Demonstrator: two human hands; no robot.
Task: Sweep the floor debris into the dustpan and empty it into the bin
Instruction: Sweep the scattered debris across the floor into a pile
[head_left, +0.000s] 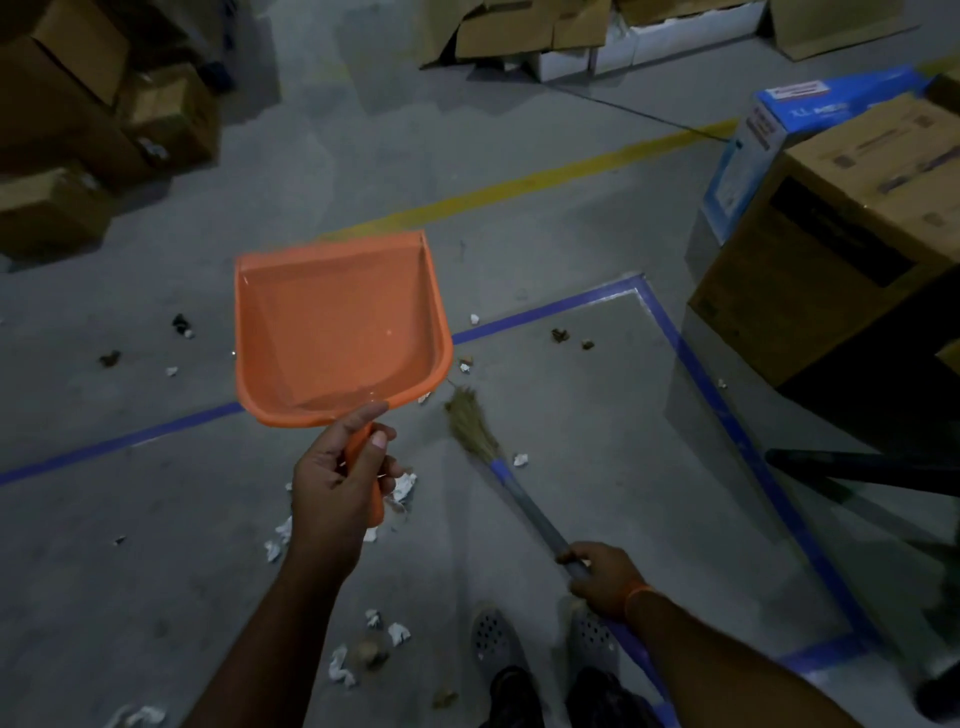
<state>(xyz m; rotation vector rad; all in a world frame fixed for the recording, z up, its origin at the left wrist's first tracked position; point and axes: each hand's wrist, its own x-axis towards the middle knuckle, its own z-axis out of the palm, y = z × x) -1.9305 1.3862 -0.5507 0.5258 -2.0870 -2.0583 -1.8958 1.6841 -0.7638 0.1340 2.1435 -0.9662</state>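
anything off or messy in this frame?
Yes: crumpled paper scraps and dark bits of debris lie scattered over the grey floor. The orange dustpan in the left hand is raised and holds nothing. The right hand grips the broom.

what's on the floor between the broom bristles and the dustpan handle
In the head view, mostly bare grey floor lies between the broom bristles and dustpan handle, with one crumpled white paper scrap beside the handle.
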